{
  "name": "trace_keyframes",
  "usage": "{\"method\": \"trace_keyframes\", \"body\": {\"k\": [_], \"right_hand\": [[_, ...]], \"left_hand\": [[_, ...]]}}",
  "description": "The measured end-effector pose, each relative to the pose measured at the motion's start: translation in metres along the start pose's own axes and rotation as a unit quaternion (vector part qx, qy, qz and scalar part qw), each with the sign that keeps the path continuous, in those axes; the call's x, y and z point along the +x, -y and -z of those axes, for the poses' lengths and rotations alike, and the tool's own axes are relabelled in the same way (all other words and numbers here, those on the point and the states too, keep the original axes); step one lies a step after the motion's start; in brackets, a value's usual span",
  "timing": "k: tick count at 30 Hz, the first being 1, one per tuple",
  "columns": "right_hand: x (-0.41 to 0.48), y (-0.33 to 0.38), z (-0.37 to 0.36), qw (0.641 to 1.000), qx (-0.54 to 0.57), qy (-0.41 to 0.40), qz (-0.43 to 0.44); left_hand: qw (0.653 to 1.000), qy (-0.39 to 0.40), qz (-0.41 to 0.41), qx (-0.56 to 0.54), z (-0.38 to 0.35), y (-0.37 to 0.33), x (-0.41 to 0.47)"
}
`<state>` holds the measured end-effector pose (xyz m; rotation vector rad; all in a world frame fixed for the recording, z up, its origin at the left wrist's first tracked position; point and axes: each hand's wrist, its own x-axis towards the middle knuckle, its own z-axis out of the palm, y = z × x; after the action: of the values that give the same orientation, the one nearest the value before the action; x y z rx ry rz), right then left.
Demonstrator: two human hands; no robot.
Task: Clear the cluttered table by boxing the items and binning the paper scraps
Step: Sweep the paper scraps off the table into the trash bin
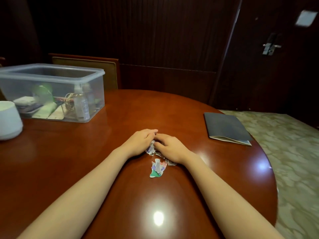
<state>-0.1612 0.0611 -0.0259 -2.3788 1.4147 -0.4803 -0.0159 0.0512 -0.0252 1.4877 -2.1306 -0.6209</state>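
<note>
Torn coloured paper scraps [158, 168] lie in a small heap at the middle of the brown wooden table [69, 161]. My left hand [140, 141] and my right hand [170, 147] lie side by side just behind that heap, fingertips meeting, cupped over more scraps that show between the palms. Whether the fingers pinch the paper is hidden. A clear plastic box [51, 80] stands at the back left, open-topped, holding a bottle, a green item, cords and flat packets.
A white round container [9, 118] sits at the left edge beside the box. A dark folder [226, 127] lies at the right near the table's rim. A chair [96, 66] stands behind the box. Patterned carpet [293, 152] lies to the right.
</note>
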Motion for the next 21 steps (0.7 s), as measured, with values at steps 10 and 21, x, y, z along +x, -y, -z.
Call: {"method": "trace_keyframes", "body": {"k": [10,21], "right_hand": [[-0.073,0.037,-0.003,0.994,0.110,0.004,0.016],[-0.074,0.055,-0.031,0.996,-0.061,-0.068,-0.002]], "left_hand": [[0.995,-0.021,0.019,-0.094,-0.006,-0.025,-0.063],[0.899,-0.039,0.140,-0.413,0.005,-0.051,-0.097]]}}
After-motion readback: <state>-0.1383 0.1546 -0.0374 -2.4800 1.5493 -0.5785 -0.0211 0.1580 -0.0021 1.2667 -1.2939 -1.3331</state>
